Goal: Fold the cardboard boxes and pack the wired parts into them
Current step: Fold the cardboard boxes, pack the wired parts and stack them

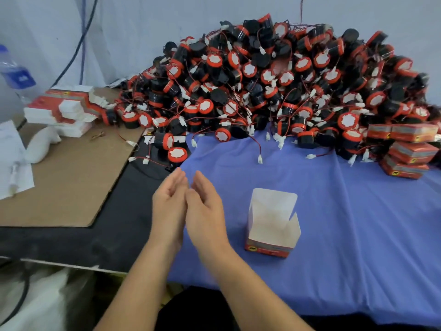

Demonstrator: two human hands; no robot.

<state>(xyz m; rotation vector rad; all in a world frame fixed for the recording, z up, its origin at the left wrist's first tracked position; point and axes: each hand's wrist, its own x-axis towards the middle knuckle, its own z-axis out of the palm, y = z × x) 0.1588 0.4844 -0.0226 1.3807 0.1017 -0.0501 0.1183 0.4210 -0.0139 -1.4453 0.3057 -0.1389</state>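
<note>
Far left of the desk (124, 235): a stack of flat box blanks (62, 108) on a cardboard sheet (66, 177), not yet folded. Moving right, the left hand (168, 201) and right hand (205, 211) hover over the edge of the blue cloth (346, 223), palms turned toward each other and almost touching. Each grip is slack, fingers straight, nothing held in either. Just right of the right hand stands the open box (272, 223), alone on the cloth and well apart from the heap. It sits upright on its closed base, mouth up, lid flap raised on the far side toward the heap, red printed face toward us. We judge its long axis vertical, though the wide lens leaves that uncertain. Behind it, from centre to the right edge, the wired parts (274, 87) lie heaped, red leads and white plugs tangled across one another, some plugs trailing onto the cloth. Far right, closed boxes (405, 151) are stacked beside the heap. Risks as we read them, box first: it looks light and empty, so a brushing wrist or a dragged lead could tip it. A lead or plug left hanging over the rim would keep the lid flap from tucking in. At the heap, pulling one part free may drag its neighbours along by snagged leads and start a slide onto the cloth.
</note>
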